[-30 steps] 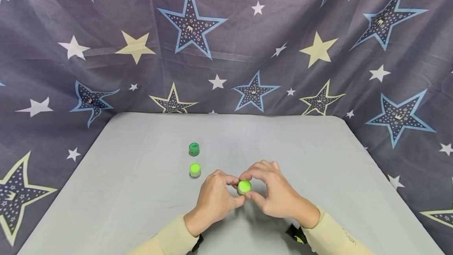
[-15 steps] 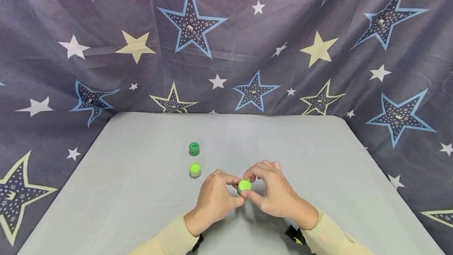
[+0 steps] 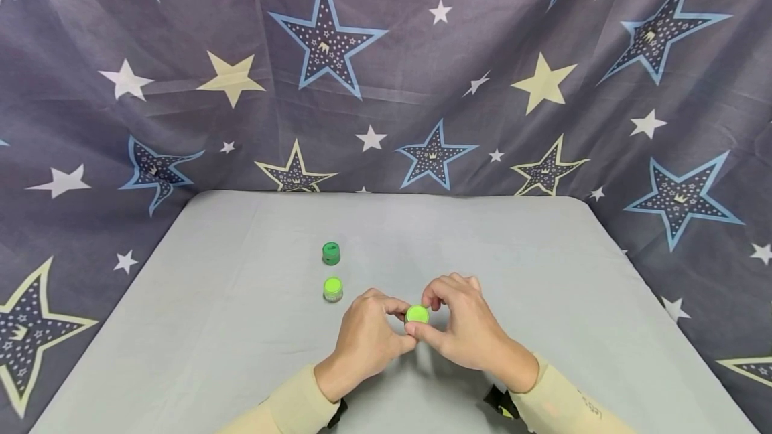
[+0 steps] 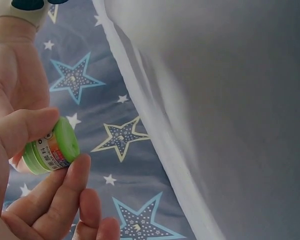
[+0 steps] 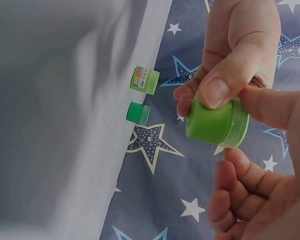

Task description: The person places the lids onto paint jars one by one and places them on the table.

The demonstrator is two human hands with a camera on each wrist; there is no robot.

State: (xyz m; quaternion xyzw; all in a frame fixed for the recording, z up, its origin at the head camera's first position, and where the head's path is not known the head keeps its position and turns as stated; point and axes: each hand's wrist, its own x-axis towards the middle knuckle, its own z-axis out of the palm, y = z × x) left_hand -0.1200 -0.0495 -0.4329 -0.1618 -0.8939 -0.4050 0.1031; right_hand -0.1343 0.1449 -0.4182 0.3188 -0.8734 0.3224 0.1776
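My left hand (image 3: 368,333) pinches a small lime-green paint jar (image 4: 52,147) by its side, thumb and fingertips on opposite sides, with a printed label showing in the left wrist view. Its round lid (image 3: 417,315) faces up in the head view. My right hand (image 3: 467,327) holds the lid's edge between thumb and index finger; in the right wrist view the thumb touches the rim and the index fingertip is at the opposite edge. To the left on the table stand another lime-green jar (image 3: 333,290) and, behind it, a dark green jar (image 3: 331,254).
A pale grey cloth covers the table (image 3: 253,353). Behind it and at both sides hangs a dark curtain (image 3: 398,52) printed with stars. Black wrist straps (image 3: 502,400) show below the sleeves.
My right thumb has slid left across the near edge of the lid, while the index finger has swung right along the far edge. The left hand and standing jars stay put.
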